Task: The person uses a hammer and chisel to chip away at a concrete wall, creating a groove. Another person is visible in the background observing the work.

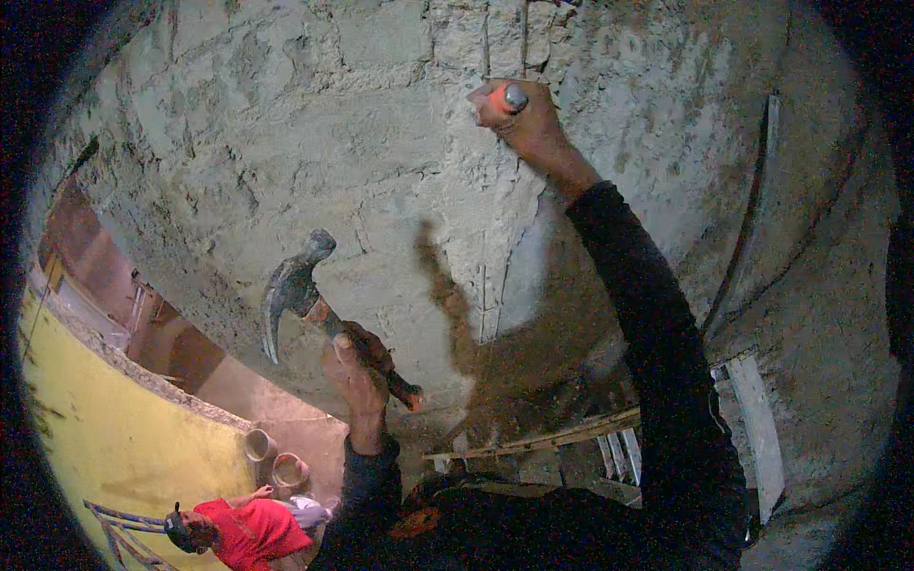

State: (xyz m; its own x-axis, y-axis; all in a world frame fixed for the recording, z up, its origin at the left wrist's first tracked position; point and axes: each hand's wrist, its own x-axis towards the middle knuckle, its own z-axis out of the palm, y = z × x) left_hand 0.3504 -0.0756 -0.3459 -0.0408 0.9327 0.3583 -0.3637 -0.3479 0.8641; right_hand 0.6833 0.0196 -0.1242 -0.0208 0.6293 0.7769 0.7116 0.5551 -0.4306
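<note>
A claw hammer [294, 282] with a dark, worn head is in my left hand [360, 371], gripped around the handle. Its head tilts up and left, in front of the wall and apart from my right hand. High up, my right hand [525, 121] is closed around a chisel-like tool [513, 98] with an orange grip. The tool's round metal end faces me, and its far tip is hidden. Behind both hands is a rough, plastered masonry wall [385, 135]. Narrow vertical grooves [505, 43] run above my right hand, where the surface is chipped.
A wooden plank [543, 437] crosses below, partly behind my right sleeve. A dark strip or pipe [753, 193] runs down the right wall. At lower left are a person in a red shirt [250, 532], two buckets [289, 471], a metal frame [132, 528] and a yellow surface [143, 442].
</note>
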